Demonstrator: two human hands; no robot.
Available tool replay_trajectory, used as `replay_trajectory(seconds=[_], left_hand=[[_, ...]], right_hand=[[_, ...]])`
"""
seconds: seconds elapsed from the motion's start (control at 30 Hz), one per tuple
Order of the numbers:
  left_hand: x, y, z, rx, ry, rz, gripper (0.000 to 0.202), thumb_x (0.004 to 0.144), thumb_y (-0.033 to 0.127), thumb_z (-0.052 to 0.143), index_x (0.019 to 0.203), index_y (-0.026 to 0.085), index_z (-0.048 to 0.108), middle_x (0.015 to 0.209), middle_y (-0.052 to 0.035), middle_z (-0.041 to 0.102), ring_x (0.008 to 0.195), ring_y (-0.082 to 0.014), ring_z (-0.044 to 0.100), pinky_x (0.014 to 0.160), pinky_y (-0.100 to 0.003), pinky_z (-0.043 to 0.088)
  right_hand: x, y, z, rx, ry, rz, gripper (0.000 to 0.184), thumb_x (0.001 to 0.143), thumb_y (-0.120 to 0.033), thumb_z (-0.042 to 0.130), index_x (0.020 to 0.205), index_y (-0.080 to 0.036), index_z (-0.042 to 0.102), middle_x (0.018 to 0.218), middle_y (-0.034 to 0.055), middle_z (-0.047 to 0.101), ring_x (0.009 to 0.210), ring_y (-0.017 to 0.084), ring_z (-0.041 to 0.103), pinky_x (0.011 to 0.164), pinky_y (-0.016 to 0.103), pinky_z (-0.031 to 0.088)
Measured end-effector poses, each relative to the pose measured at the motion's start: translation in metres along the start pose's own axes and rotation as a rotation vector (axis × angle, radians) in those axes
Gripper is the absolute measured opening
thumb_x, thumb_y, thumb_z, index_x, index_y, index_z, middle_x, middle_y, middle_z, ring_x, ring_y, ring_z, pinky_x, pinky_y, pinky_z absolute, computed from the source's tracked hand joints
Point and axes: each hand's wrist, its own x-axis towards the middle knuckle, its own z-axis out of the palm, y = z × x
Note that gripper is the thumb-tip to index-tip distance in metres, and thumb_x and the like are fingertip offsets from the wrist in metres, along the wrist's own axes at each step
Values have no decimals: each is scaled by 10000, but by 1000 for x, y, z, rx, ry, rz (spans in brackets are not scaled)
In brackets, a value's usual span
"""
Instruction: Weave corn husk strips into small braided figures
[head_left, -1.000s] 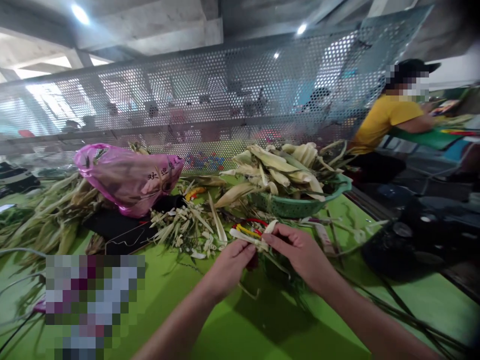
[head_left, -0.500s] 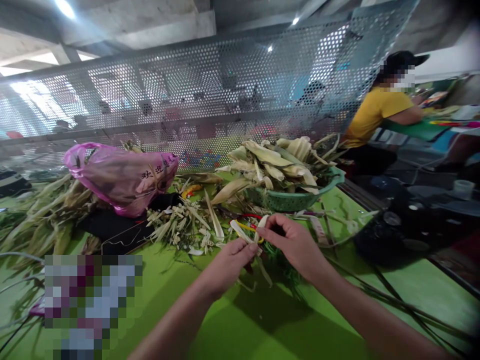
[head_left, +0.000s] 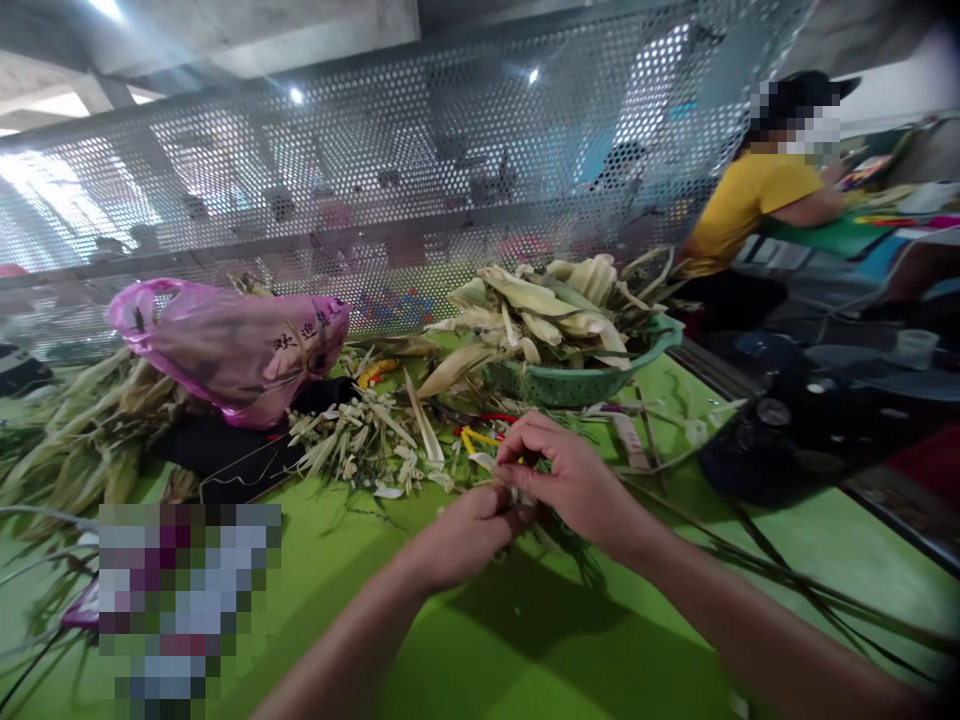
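My left hand (head_left: 472, 530) is closed, pinching a pale strip of corn husk (head_left: 484, 461) between thumb and fingers. Right against it, my right hand (head_left: 551, 470) is closed on the same husk with thumb and forefinger, covering much of it. Behind the fingers lie red- and yellow-handled tools (head_left: 480, 436), partly hidden. Green sprigs (head_left: 581, 555) lie beneath the right hand. A heap of cut husk scraps (head_left: 360, 440) is to the left of the hands, with one long pointed husk piece (head_left: 426, 425) at its edge.
Beyond the hands, a green basket (head_left: 577, 385) holds corn husks (head_left: 540, 310). A pink plastic bag (head_left: 232, 350) stands at left beside more husks (head_left: 75, 440). A black bag (head_left: 765, 450) sits at right. A perforated metal screen (head_left: 375, 190) crosses behind; a person in yellow (head_left: 750, 210) sits beyond.
My hands have come closer together. The right hand has moved down over the left fingertips, and the husk ends that stood up between them are now mostly covered.
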Motion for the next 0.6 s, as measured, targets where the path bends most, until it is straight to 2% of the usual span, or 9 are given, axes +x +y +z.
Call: replay_trajectory(seconds=[0.1,0.2,0.27,0.37,0.47,0.53,0.6], left_hand=[[-3,3,5,36,-38,6,234,861,366,509,822,141,561,739,5,475,697,-120,429,685,-257,380],[-4,4,10,0,-111,20,253,868,365,511,859,131,608,794,-18,546,757,-137,467,753,-267,386],[-4,4,11,-39,-120,16,277,869,379,514,894,126,623,819,-28,567,768,-141,472,764,-266,383],[-4,5,8,-121,-76,27,319,844,421,551,935,125,629,844,-31,565,748,-131,448,724,-250,367],[-5,8,3,-242,-6,73,357,841,467,547,981,146,615,798,-7,496,693,-111,400,658,-230,340],[-6,8,1,-335,68,85,375,857,502,514,989,161,596,749,16,423,654,-99,364,632,-224,329],[-6,7,1,-406,130,82,387,856,527,509,990,170,576,732,29,372,629,-89,338,614,-217,320]], right_hand=[[0,-1,3,15,69,-31,102,826,-178,619,730,-190,587,805,10,530,770,165,540,717,300,423],[-2,-3,6,32,140,-58,121,849,-202,598,730,-196,575,805,14,527,779,171,537,720,304,430],[-3,-5,6,43,166,-57,134,853,-230,599,725,-200,574,800,15,529,777,173,538,724,306,434],[-2,-2,1,79,181,-10,85,858,-288,604,826,-210,617,893,30,568,857,184,551,792,315,436],[0,4,-5,208,196,120,284,847,-378,620,1093,-241,585,1078,47,573,988,199,530,849,321,435],[1,7,-6,320,144,234,317,839,-442,615,1063,-221,579,1005,42,588,932,192,539,808,309,446],[1,8,-4,403,33,317,302,833,-489,603,882,-191,592,823,19,581,796,175,541,741,295,450]])
